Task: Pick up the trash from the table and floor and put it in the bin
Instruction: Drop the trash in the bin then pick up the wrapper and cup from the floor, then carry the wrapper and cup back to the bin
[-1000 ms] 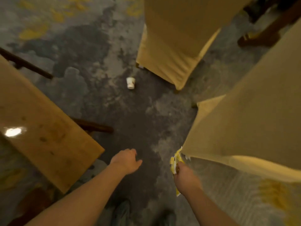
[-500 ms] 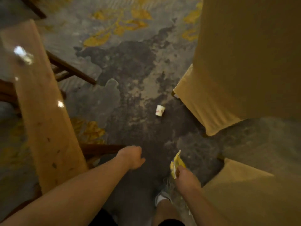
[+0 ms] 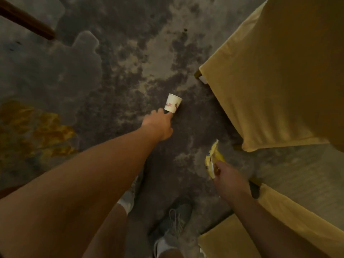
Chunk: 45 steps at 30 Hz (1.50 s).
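A small white paper cup (image 3: 172, 103) with a red print lies on its side on the dark patterned carpet, near the frame's middle. My left hand (image 3: 158, 123) is stretched down to it, fingertips at the cup's near end, fingers apart and not closed around it. My right hand (image 3: 226, 175) hangs lower right, shut on a crumpled yellow wrapper (image 3: 212, 158) that sticks up from the fist. No bin is in view.
A chair in a yellow cover (image 3: 270, 81) stands right of the cup, its leg (image 3: 197, 73) close by. A second yellow-covered chair (image 3: 297, 216) fills the lower right. A dark wooden table leg (image 3: 26, 21) crosses the top left. My shoes (image 3: 175, 220) stand below.
I have stepped forward and bent down; the cup is now much closer. My left hand has reached out to the cup. The wooden table has left the view.
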Tool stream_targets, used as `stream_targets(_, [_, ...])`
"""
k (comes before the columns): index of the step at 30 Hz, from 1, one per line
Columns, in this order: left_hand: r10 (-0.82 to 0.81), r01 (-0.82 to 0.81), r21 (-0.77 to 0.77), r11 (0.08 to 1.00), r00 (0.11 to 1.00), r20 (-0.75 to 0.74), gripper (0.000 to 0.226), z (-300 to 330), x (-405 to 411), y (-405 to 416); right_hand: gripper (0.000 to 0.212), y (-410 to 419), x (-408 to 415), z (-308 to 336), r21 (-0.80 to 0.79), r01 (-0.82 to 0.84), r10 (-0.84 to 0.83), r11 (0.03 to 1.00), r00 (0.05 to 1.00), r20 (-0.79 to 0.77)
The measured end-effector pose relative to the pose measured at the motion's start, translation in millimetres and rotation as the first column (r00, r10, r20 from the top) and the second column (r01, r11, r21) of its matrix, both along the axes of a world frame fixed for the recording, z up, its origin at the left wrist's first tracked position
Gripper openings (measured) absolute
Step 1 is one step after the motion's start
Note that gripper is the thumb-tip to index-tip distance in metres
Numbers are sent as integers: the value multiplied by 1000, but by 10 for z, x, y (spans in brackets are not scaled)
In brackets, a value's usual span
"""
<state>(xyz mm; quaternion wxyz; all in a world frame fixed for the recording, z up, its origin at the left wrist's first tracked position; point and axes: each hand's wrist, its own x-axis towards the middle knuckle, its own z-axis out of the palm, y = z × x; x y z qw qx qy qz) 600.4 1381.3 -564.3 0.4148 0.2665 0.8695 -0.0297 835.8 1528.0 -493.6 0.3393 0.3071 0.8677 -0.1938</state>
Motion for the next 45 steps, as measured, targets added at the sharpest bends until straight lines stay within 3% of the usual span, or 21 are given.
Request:
stream_targets(7, [260, -246, 181, 952, 964, -56, 88, -1164, -333, 348, 7, 30, -500, -973, 3, -30, 30, 1000, 991, -134])
stream_targets(12, [522, -514, 251, 820, 852, 40, 101, -1734, -506, 541, 12, 16, -817, -1404, 0, -6, 6, 1000, 980, -201])
stream_targets(16, [542, -541, 277, 794, 837, 77, 97, -1833, -442, 561, 13, 18, -819, -1434, -17, 32, -35, 999, 982, -184])
stream_targets(20, [578, -586, 270, 764, 808, 118, 83, -1515, -420, 329, 15, -35, -787, -1143, -24, -7, 4, 1000, 993, -118])
stream_targets(27, [654, -674, 198, 712, 739, 160, 74, -188, -554, -383, 16, -280, -1058, 103, -70, -98, 94, 993, 993, -65])
stream_targets(32, [742, -774, 173, 610, 634, 220, 71, 1241, -700, -981, 22, -418, -1512, 1438, -38, -199, 194, 979, 975, -106])
stream_targets(36, [806, -822, 249, 512, 560, 192, 63, 2558, -801, -1434, 20, -609, -1860, 2530, 21, -307, 305, 951, 933, -191])
stream_targets(41, [858, -805, 467, 367, 486, 163, 63, 4238, -597, -1970, 26, -1029, -1946, 3794, 72, -482, 470, 873, 795, -383])
stream_targets(45, [912, -763, 606, 224, 384, 146, 66, 5350, 91, -2455, 13, -1467, -1728, 4737, 129, -582, 549, 803, 639, -538])
